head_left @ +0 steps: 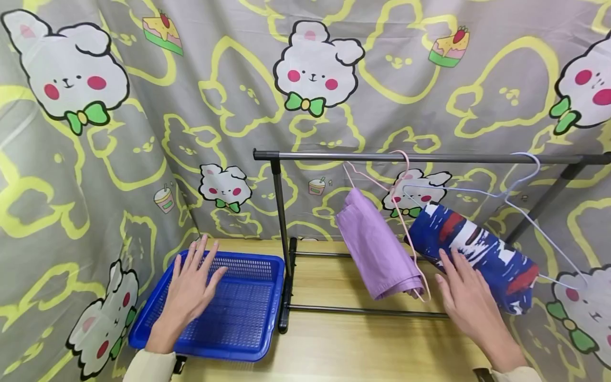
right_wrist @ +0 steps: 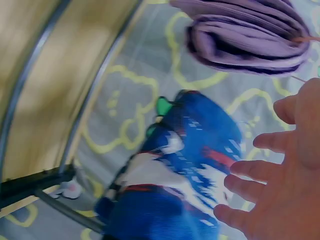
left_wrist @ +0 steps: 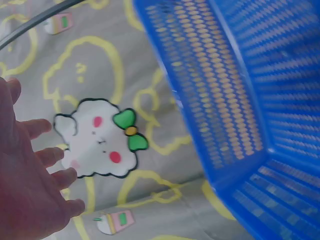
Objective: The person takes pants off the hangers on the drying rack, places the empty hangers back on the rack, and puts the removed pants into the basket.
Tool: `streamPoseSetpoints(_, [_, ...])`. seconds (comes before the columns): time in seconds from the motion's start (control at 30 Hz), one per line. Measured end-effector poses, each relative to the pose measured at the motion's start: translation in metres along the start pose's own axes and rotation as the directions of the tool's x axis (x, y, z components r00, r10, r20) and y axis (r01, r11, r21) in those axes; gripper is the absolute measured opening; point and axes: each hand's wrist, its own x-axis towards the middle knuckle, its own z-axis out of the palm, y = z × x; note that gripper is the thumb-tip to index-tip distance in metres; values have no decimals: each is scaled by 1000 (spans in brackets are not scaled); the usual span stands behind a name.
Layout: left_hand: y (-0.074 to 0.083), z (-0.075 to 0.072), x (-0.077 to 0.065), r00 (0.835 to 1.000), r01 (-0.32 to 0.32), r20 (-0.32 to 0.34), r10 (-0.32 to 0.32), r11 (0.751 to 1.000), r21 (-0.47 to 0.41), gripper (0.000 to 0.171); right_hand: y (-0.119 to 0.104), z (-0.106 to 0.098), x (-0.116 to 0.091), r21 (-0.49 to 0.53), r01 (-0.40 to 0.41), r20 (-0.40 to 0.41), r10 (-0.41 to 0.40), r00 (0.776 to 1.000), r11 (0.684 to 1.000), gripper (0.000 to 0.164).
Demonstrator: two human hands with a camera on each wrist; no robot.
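In the head view my left hand [head_left: 190, 286] hovers with fingers spread over the left part of a blue plastic basket [head_left: 260, 347]; nothing is in its grasp. My right hand [head_left: 470, 297], its fingers extended, is close by a folded blue, white and red patterned cloth [head_left: 477, 249] and overlaps its lower edge. That cloth hangs over a light blue hanger [head_left: 549, 228]. Left of it, a folded purple cloth [head_left: 377, 244] is draped on a pink hanger [head_left: 403, 212]. The right wrist view shows both the patterned cloth [right_wrist: 185, 170] and the purple cloth [right_wrist: 250, 45] near my outstretched fingers.
A dark metal rack has its top bar [head_left: 324, 156] carrying both hangers, with a base foot [head_left: 285, 302] standing beside the basket. Lower rails [head_left: 363, 311] run above the wooden table [head_left: 353, 345]. A grey cartoon-print curtain [head_left: 229, 79] surrounds the back and sides.
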Motion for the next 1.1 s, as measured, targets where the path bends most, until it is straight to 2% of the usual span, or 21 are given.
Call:
streamPoseSetpoints(0.2, [16, -8, 14, 997, -24, -70, 21, 999, -41, 67, -13, -17, 5, 83, 0, -30, 2, 1000, 997, 58])
streamPoseSetpoints(0.43, [43, -36, 39, 974, -118, -211, 83, 980, -159, 65, -36, -34, 5, 247, -44, -46, 58, 997, 968, 56])
streamPoseSetpoints(0.57, [62, -54, 59, 948, -190, -294, 125, 960, -203, 65, -49, -39, 9, 344, -66, -62, 92, 994, 937, 57])
streamPoseSetpoints(0.7, [80, -71, 81, 916, -249, -370, 158, 944, -215, 65, -62, -36, 15, 425, -71, -121, 134, 984, 903, 58])
streamPoseSetpoints(0.8, [92, -79, 98, 895, -283, -408, 179, 935, -211, 65, -73, -31, 18, 500, -90, -170, 199, 965, 861, 56])
streamPoseSetpoints(0.93, [104, -84, 118, 872, -323, -447, 202, 922, -213, 64, -87, -23, 21, 582, -142, -193, 306, 932, 801, 52])
streamPoseSetpoints(1.0, [110, -86, 128, 856, -346, -471, 214, 914, -212, 63, -92, -20, 22, 602, -163, -190, 338, 922, 782, 48])
streamPoseSetpoints(1.1, [118, -89, 140, 823, -387, -515, 239, 900, -202, 60, -97, -16, 24, 611, -185, -199, 376, 905, 770, 43])
